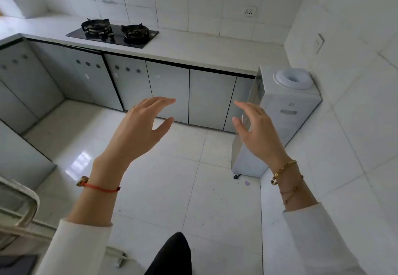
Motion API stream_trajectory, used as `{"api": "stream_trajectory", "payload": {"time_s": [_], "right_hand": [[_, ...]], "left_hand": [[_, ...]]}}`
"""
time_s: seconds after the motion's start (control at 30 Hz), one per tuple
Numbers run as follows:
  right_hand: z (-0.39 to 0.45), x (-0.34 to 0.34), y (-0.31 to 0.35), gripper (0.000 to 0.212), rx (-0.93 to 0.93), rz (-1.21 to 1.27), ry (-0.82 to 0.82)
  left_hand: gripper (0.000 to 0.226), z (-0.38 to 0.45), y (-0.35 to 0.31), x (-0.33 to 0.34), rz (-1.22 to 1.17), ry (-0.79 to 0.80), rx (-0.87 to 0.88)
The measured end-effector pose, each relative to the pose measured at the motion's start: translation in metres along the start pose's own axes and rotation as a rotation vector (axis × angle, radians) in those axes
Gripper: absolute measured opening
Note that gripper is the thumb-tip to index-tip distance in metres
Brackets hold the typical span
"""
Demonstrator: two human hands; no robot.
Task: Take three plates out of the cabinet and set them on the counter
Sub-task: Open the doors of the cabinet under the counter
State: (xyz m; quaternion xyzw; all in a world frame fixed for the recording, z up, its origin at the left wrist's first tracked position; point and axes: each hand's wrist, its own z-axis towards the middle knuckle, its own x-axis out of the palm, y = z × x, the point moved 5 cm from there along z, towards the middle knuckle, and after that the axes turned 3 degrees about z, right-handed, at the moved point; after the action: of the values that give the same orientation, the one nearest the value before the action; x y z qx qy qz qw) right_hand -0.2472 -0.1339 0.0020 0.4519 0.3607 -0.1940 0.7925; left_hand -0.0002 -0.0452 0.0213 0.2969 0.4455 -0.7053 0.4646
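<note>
Both hands empty, apart, before closed cabinet.

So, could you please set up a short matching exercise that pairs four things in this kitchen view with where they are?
Things:
1. gas stove
2. water dispenser
3. wall socket
4. left hand

Places:
A. on the tiled wall above the counter
B. on the floor at the counter's right end
C. raised in front of the closed cabinet doors
D. set into the countertop

Pairs: 1-D, 2-B, 3-A, 4-C
</note>
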Motion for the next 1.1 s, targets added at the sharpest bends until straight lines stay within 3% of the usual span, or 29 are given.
{"api": "stream_trajectory", "payload": {"time_s": [0.3, 0.6, 1.1], "right_hand": [[0.081, 0.051, -0.019, 0.045, -0.021, 0.009, 0.039], [0.226, 0.112, -0.018, 0.043, -0.053, 0.028, 0.061], [0.413, 0.188, -0.030, 0.043, -0.042, 0.045, 0.053]], "left_hand": [[0.043, 0.049, 0.064, 0.025, 0.028, -0.010, -0.099], [0.044, 0.145, 0.162, 0.029, 0.060, -0.013, -0.165], [0.045, 0.304, 0.294, 0.055, 0.086, 0.026, -0.148]]}}
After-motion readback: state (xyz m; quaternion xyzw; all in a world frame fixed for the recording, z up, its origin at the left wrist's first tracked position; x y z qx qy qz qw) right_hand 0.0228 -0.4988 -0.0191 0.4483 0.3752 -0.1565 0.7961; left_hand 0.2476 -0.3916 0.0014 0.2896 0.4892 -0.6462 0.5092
